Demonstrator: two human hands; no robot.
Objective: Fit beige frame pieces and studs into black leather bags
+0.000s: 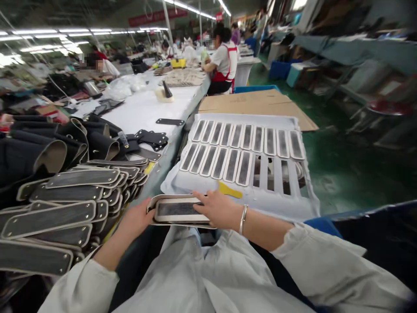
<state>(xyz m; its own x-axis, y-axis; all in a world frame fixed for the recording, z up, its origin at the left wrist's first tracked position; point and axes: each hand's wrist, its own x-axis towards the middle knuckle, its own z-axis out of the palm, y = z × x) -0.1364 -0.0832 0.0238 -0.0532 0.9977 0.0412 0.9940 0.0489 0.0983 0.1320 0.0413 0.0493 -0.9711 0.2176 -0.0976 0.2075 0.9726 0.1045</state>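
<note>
Over my lap, a dark, light-edged leather piece (182, 224) holds a dark rectangular patch with a pale border (176, 209). My left hand (140, 217) is closed around the left end of the leather piece. At the right end, my right hand (218, 208) is closed over the piece, its fingers pressing on the patch; its underside is hidden. Just beyond the hands lies a frame covered in white material (202, 184), carrying two rows of similar patches (231, 165). A yellow scraper-like flat tool (230, 190) rests on it near my right hand.
Left, long dark straps with studs (54, 217) are heaped on the table beside rolled black pieces (32, 150). Farther along are small black pieces (151, 137) and a dark strip (170, 121). Cardboard (254, 104) lies behind the frame. A person in a red apron (224, 61) sits ahead.
</note>
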